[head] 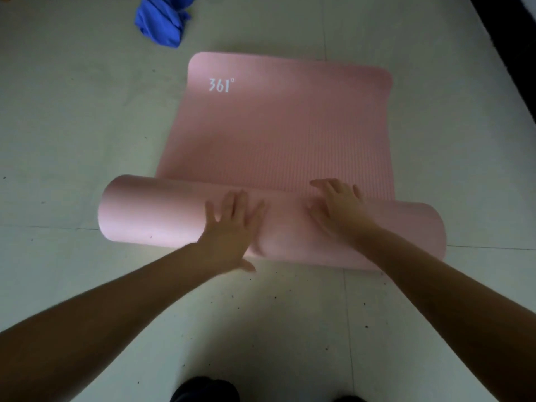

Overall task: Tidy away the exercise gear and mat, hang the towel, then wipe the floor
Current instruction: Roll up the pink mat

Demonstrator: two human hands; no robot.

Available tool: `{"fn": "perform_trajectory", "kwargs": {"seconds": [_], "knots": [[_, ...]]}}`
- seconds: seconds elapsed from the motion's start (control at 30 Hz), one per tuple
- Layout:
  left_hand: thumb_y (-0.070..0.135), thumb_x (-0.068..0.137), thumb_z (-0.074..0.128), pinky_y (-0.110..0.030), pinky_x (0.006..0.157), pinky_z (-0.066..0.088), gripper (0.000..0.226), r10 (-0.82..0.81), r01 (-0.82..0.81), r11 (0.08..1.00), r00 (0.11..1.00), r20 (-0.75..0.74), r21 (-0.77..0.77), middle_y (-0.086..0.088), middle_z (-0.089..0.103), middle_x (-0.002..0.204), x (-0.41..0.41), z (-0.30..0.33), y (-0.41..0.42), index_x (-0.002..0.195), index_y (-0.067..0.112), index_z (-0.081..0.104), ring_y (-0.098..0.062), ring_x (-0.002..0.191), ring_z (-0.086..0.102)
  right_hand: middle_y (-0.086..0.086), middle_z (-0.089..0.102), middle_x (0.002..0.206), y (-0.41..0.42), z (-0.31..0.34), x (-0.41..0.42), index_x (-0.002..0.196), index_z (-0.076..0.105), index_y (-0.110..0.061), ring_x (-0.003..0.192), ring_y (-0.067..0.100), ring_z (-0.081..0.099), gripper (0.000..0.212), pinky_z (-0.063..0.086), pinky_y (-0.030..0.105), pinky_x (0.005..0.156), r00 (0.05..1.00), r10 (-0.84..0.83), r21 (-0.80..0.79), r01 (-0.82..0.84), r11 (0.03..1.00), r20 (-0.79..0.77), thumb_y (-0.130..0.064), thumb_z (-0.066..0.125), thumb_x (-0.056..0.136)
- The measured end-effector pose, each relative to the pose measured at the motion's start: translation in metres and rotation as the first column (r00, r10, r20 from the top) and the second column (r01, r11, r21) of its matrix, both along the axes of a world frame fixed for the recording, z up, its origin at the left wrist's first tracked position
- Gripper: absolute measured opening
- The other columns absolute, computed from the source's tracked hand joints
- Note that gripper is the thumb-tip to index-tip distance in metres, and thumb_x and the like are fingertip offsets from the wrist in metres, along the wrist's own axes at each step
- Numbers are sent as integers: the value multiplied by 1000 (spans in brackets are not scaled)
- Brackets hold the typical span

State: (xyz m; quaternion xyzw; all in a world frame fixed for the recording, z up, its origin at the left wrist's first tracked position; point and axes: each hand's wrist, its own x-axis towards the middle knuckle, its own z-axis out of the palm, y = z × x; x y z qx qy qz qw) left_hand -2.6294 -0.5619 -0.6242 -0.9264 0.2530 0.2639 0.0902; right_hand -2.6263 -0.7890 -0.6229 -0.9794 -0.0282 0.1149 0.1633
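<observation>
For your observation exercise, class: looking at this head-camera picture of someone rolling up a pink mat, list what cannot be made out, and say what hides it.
1. Head view: the blue cloth is cut off by the top edge, so its full shape is unknown.
2. The floor under the pink mat is covered by it.
3. The palms of the left hand and right hand are hidden, pressed flat on the roll.
4. How many turns are rolled: the roll's ends face sideways.

Pale tiled floor (72,126), crossed by thin grout lines and flecked with small dark specks, fills the view, dimmer toward the edges and brighter near the middle, with a dark strip (510,33) running along its upper right corner.
</observation>
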Motion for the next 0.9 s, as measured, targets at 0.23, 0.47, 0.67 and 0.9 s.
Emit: {"fn": "perform_trajectory", "kwargs": {"seconds": [0.23,0.47,0.67,0.9], "knots": [[70,65,66,-65,112,3,126,54,-61,992,997,-60,-113,-8,-13,159,101,15,-11,149,25,-16,-28,147,-10,19,30,152,17,-14,-3,148,29,-14,141,37,28,87,20,72,104,961,258,-246,-228,942,97,-56,59,78],[75,66,60,-65,110,4,131,20,-20,1000,987,162,-3,-19,-19,156,81,-8,-4,146,16,-26,-34,145,-16,18,-19,156,11,-14,54,148,-20,-25,144,39,-12,120,5,70,107,968,229,-368,-250,895,-101,-71,60,71],[62,67,66,-50,102,29,110,-111,124,992,942,315,-21,-14,28,145,99,-11,-4,147,19,5,-31,131,29,13,28,147,8,-3,72,150,2,-25,131,32,31,114,28,52,105,957,272,-366,-290,884,-100,-71,62,67],[59,73,64,-43,103,31,92,-99,142,983,944,315,-116,-9,45,135,58,-9,3,144,19,21,-28,120,44,10,43,133,10,9,40,147,14,-24,113,31,47,97,42,40,92,929,353,-351,-368,861,-108,-62,63,73]]}}
